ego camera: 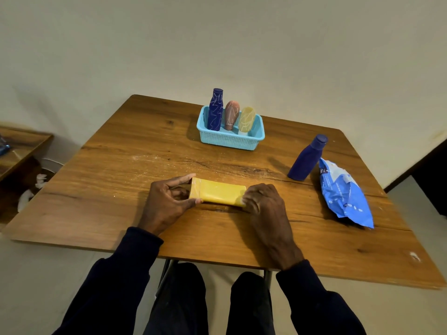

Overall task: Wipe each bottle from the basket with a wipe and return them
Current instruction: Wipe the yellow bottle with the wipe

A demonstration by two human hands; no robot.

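Observation:
A yellow bottle (217, 191) lies on its side across the near middle of the table. My left hand (167, 201) grips its left end between thumb and fingers. My right hand (262, 201) closes over its right end, with what looks like a thin wipe under the fingers. The light blue basket (229, 141) stands at the back with three bottles marked by white scribbles: a dark blue one (215, 110), a pinkish-brown one (231, 115) and a pale yellow one (246, 120). A plain dark blue bottle (307, 157) stands upright at the right, outside the basket.
A blue and white wipes pack (343, 194) lies on the right side of the wooden table (121, 165), just beside the plain blue bottle. A lower wooden shelf (19, 146) stands off to the left. My knees show under the table's near edge.

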